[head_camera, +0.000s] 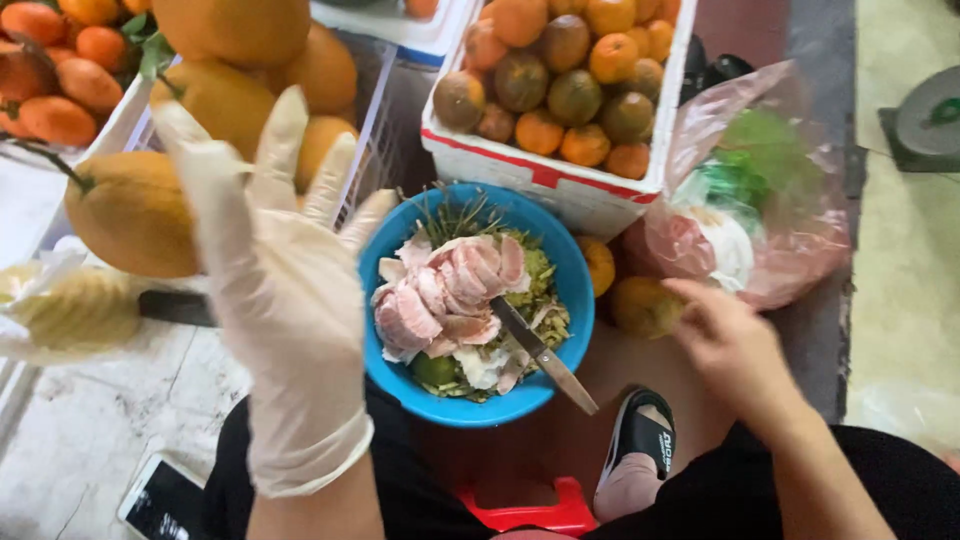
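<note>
1. Reddish floor fills the lower middle of the frame, with pale stone at lower left and a phone (160, 500) lying on it.
2. At centre left, the left hand (285, 290) wears a thin white glove, is raised with fingers spread and grasps nothing.
3. At right of centre, the bare right hand (725, 340) reaches down and touches a small orange (645, 305) on the floor; the fingers curl loosely, and I cannot tell whether they have closed on it.
4. Between the hands, at centre, sits a blue bowl (575, 285) holding pink fruit flesh, green rind scraps and stems, with a knife (540, 352) resting blade-in, its handle jutting over the lower right rim.
5. Just beyond the right hand lies a pink bag (790, 250) with green and white contents, beside a second orange at the bowl's edge.
6. Across the upper middle stands a white box (545, 175) of oranges; large yellow pomelos (135, 210) fill the upper left.
7. Judged from this, a firm whole-hand hold on the orange, clear of the knife handle, would serve best, with the gloved hand kept clean above the bowl.
8. A sandalled foot (640, 450) and red stool (530, 510) show at bottom.
</note>
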